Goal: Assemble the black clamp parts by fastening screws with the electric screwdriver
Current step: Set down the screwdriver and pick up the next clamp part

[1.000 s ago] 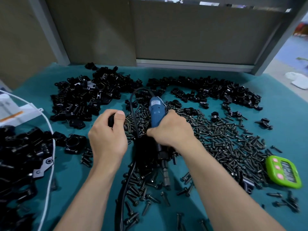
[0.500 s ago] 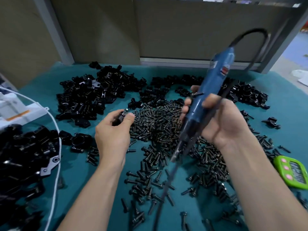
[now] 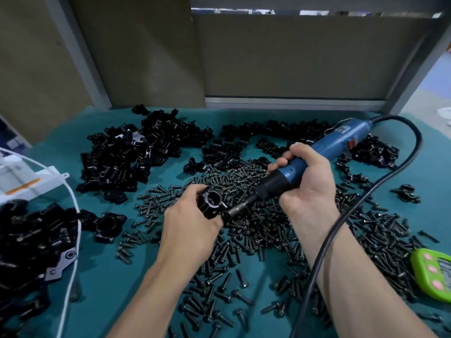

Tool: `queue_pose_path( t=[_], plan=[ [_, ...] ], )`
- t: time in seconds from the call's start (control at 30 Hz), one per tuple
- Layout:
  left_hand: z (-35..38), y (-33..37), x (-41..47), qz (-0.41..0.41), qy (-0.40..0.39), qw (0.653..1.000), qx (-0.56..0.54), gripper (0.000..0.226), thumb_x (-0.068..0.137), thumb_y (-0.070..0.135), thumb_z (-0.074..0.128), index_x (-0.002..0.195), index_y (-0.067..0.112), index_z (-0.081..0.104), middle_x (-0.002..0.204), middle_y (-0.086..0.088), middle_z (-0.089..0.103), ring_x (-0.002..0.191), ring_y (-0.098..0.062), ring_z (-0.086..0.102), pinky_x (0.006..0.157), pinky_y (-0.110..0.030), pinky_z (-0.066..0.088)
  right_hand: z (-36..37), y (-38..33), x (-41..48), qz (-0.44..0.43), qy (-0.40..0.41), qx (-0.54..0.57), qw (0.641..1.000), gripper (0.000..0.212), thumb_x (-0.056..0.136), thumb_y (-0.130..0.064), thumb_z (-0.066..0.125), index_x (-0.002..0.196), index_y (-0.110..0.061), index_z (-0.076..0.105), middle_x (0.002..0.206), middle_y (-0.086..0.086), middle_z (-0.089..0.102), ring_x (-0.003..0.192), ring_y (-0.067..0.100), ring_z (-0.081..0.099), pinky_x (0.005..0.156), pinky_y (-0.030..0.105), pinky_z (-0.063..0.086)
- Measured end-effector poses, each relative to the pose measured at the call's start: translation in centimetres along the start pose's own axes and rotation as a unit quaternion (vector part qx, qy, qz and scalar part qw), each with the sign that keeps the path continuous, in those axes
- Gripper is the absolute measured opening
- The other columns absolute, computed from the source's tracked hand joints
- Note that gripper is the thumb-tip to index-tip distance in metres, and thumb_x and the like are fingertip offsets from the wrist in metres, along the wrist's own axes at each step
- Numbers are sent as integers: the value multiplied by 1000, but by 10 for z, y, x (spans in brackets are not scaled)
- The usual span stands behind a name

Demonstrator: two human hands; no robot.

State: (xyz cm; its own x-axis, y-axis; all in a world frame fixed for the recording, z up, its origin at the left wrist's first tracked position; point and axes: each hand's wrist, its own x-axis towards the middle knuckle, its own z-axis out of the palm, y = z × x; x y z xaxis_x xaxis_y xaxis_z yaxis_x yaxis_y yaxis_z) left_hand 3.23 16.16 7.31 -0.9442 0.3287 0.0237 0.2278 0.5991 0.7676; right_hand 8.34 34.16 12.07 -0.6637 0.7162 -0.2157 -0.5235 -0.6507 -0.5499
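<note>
Your blue plastic electric screwdriver (image 3: 327, 146) had a black collar and cord. The ring-shaped plastic clamp part (image 3: 210, 203) was glossy black, like the small metal screws (image 3: 244, 184) over the plain teal desk (image 3: 105, 284); the lime-green timer (image 3: 433, 276) at its right edge had pink buttons.

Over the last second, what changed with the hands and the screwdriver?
The right hand swung the electric screwdriver up off the screw pile and tipped it over, so its bit now points left at the black clamp. The left hand brought that clamp over to meet it, bore facing the camera. Neither grip was released; the clamp piles and green timer stayed put.
</note>
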Motion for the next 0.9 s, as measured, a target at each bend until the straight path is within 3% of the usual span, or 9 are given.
queue_pose_path(
  t=[0.07, 0.17, 0.27, 0.37, 0.53, 0.67, 0.77, 0.9],
  plan=[
    [2, 1, -1, 15, -26, 999, 31, 43, 85, 17, 82, 99, 42, 51, 89, 13, 66, 61, -2, 61, 49, -6, 41, -2, -2, 2, -10, 3, 8, 1000, 18, 88, 4, 61, 86, -11, 51, 64, 4, 52, 49, 17, 49, 55, 30, 50],
    [2, 1, -2, 12, -27, 999, 36, 39, 82, 12, 82, 82, 37, 52, 76, 11, 65, 57, 3, 60, 38, -13, 36, -4, -6, 2, -13, 7, 15, 1000, 18, 88, 3, 61, 86, -11, 51, 65, 4, 52, 50, 17, 48, 56, 31, 48],
    [2, 2, -4, 11, -18, 999, 30, 38, 79, 10, 80, 81, 38, 54, 66, 7, 64, 49, -4, 58, 34, -18, 33, -6, -7, 2, -11, 7, 21, 1000, 18, 87, 4, 60, 87, -11, 49, 65, 5, 51, 50, 17, 47, 56, 31, 47],
    [1, 5, -8, 42, -5, 997, 59, 35, 77, 12, 76, 82, 38, 52, 60, 8, 61, 49, -14, 55, 42, -30, 40, -4, -7, 0, -25, -4, 39, 999, 18, 87, 5, 58, 86, -11, 49, 64, 4, 52, 50, 17, 47, 56, 30, 48],
    [0, 7, -13, 92, 16, 991, 94, 36, 73, 13, 71, 80, 38, 47, 55, 11, 56, 49, -11, 48, 49, -29, 29, -2, -10, -2, -51, -27, 79, 995, 15, 88, 4, 55, 86, -10, 52, 65, 4, 52, 49, 16, 48, 56, 28, 48],
    [-2, 6, -12, 117, 0, 988, 103, 35, 74, 8, 68, 80, 37, 48, 70, 17, 61, 51, -13, 49, 50, -28, 29, -2, -11, -2, -59, -36, 80, 994, 15, 88, 4, 54, 87, -11, 51, 64, 3, 52, 49, 16, 48, 56, 28, 48],
    [0, 5, -12, 138, -7, 985, 108, 29, 72, 5, 69, 75, 28, 51, 59, 4, 58, 53, -12, 51, 50, -26, 29, -2, -9, -2, -48, -41, 76, 995, 15, 87, 4, 54, 89, -11, 52, 64, 3, 51, 50, 16, 48, 56, 28, 47],
    [2, 5, -10, 140, -24, 983, 116, 25, 70, 2, 67, 77, 25, 58, 55, 5, 55, 54, -12, 52, 52, -27, 30, -1, -4, -3, -31, -36, 87, 995, 14, 88, 3, 53, 86, -11, 52, 64, 2, 51, 50, 15, 47, 56, 28, 47]
  ],
)
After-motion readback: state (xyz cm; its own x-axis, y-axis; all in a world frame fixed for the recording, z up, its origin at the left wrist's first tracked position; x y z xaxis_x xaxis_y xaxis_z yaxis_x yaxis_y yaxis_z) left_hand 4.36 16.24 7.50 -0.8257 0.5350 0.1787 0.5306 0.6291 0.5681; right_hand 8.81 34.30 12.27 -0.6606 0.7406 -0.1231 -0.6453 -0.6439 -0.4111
